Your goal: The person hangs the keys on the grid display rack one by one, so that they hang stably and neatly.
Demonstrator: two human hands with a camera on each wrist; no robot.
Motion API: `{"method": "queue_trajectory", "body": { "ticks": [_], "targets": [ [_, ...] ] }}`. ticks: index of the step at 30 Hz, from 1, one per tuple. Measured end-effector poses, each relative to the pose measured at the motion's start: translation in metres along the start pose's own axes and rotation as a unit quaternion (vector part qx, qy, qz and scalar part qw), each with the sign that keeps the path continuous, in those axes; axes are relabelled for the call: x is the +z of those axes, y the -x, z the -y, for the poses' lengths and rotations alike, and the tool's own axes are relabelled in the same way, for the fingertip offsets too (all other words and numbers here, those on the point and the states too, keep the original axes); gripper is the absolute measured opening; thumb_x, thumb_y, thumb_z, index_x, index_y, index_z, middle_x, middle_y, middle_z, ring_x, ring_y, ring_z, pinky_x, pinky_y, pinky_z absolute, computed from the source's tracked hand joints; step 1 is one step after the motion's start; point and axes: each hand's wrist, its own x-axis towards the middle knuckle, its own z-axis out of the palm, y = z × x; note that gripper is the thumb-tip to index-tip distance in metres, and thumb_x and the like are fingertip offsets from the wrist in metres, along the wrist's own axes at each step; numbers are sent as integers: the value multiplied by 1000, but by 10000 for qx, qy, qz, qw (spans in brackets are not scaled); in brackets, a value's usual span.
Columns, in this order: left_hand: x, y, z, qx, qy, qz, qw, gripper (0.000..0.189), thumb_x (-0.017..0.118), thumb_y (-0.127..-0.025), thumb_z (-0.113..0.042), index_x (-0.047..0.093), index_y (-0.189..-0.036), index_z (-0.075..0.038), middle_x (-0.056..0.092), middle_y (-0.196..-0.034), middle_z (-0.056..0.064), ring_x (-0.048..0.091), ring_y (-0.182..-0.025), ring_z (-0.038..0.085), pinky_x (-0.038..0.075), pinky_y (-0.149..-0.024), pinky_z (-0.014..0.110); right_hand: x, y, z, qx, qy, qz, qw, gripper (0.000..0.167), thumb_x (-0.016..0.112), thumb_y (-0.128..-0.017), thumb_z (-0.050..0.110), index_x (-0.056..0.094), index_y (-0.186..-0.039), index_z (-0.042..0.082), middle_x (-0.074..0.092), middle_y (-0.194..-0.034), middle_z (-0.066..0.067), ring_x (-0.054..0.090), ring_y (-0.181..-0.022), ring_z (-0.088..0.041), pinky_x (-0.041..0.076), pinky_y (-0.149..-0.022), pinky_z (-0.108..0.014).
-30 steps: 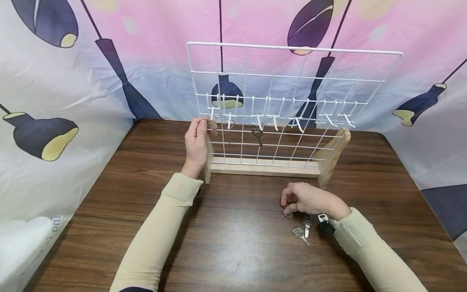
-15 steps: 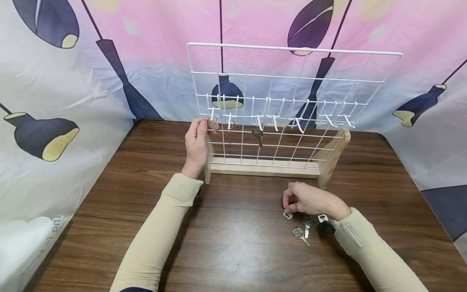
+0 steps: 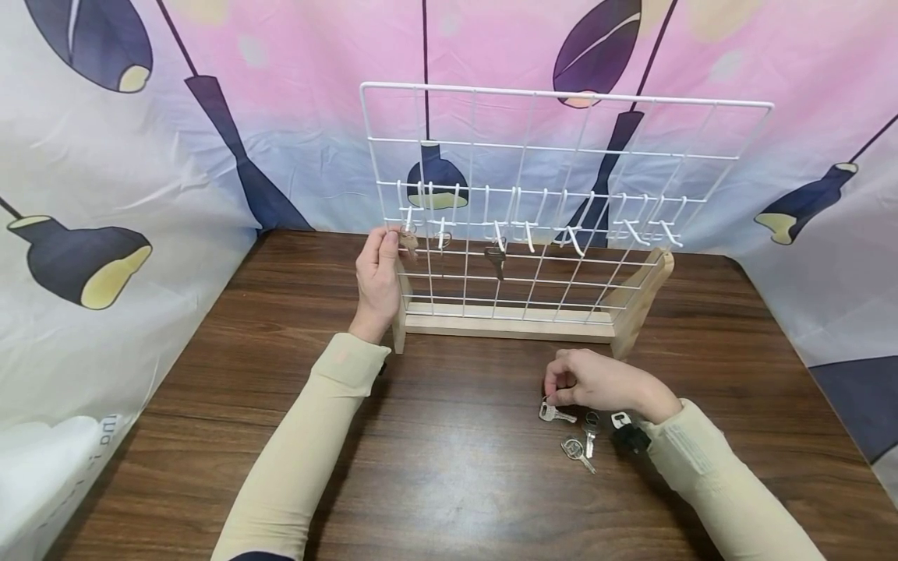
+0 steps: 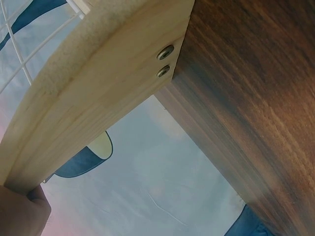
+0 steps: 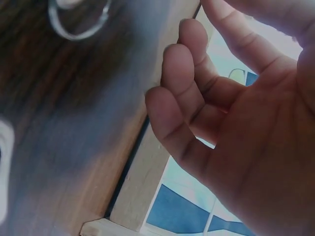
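Observation:
My left hand (image 3: pixel 377 273) grips the left wooden upright (image 4: pixel 98 83) of a white wire grid rack (image 3: pixel 533 146). Between the thumb and forefinger of my right hand (image 3: pixel 596 382) a silver key (image 3: pixel 559 414) is pinched by its ring, low over the table. The other fingers curl loosely in the right wrist view. Just beside that hand lie two more silver keys, one with a plain round ring (image 3: pixel 591 436) and one with a patterned head (image 3: pixel 574 447). Another metal key head (image 3: pixel 620 421) shows by the wrist, partly hidden by the black wrist device.
Several white hooks (image 3: pixel 529 238) line the grid in a row. Keys hang from the left hooks, among them a dark key (image 3: pixel 496 261) near the middle. The rack's wooden base (image 3: pixel 508 327) stands on the brown table (image 3: pixel 449 483). Patterned cloth (image 3: pixel 316 117) surrounds the back and sides.
My right hand has drawn the pinched key out slightly, so its head and blade now show below the fingers. The left hand stays on the rack.

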Motion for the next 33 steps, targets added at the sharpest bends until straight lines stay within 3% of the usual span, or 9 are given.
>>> {"method": "queue_trajectory", "body": {
  "ticks": [2, 6, 8, 14, 17, 22, 25, 33],
  "targets": [
    [0, 0, 0, 20, -29, -10, 10000, 25, 34, -101, 4, 50, -100, 22, 62, -84, 1, 57, -73, 11, 48, -70, 26, -1, 1, 0, -21, 4, -17, 10000, 13, 74, -86, 18, 65, -79, 25, 53, -84, 7, 51, -76, -8, 46, -66, -25],
    [0, 0, 0, 44, 50, 31, 10000, 26, 33, -102, 4, 50, -102, 24, 60, -85, 27, 57, -74, 11, 50, -71, 26, -3, 2, 0, -92, -101, -72, 9999, 12, 74, -86, 19, 66, -80, 26, 54, -84, 8, 54, -76, -7, 49, -67, -24],
    [0, 0, -1, 31, 27, 23, 10000, 26, 34, -102, 4, 50, -102, 23, 59, -86, 31, 58, -74, 10, 50, -73, 26, -5, 2, 2, -91, -208, -100, 9997, 13, 74, -86, 17, 67, -81, 26, 56, -84, 9, 56, -75, -7, 50, -67, -24],
    [0, 0, -1, 34, -47, 29, 10000, 25, 33, -102, 4, 51, -101, 23, 60, -84, 2, 56, -73, 10, 48, -69, 26, -13, 3, 8, 10, -427, -269, 9987, 17, 71, -85, 9, 65, -81, 25, 60, -83, 11, 58, -75, -8, 51, -69, -25],
    [0, 0, -1, 9, 3, 35, 10000, 26, 34, -102, 4, 50, -103, 23, 61, -85, -4, 57, -72, 11, 49, -70, 26, -16, 4, 11, 61, -480, -382, 9981, 15, 71, -87, 11, 65, -82, 25, 61, -83, 11, 58, -75, -8, 51, -69, -25],
    [0, -1, 0, -7, 25, -5, 10000, 25, 34, -102, 4, 49, -102, 24, 61, -85, -9, 58, -73, 15, 50, -72, 24, -18, 5, 13, 88, -663, -652, 9956, 12, 70, -90, 16, 66, -86, 26, 64, -84, 11, 58, -78, -10, 50, -69, -25],
    [0, -1, 0, 17, 23, -24, 10000, 24, 34, -101, 5, 50, -101, 23, 60, -84, -9, 56, -72, 20, 48, -69, 24, -19, 4, 15, -56, -890, -1011, 9909, 8, 70, -91, 18, 67, -88, 25, 63, -86, 8, 58, -80, -11, 51, -70, -25],
    [0, 0, -1, -29, 84, 0, 10000, 25, 34, -101, 4, 49, -102, 24, 62, -85, -6, 57, -74, 12, 50, -72, 24, -23, 1, 38, -168, -1293, -2397, 9621, 3, 70, -90, 9, 70, -92, 11, 63, -90, 1, 57, -82, -13, 49, -72, -23]
  ]
}}
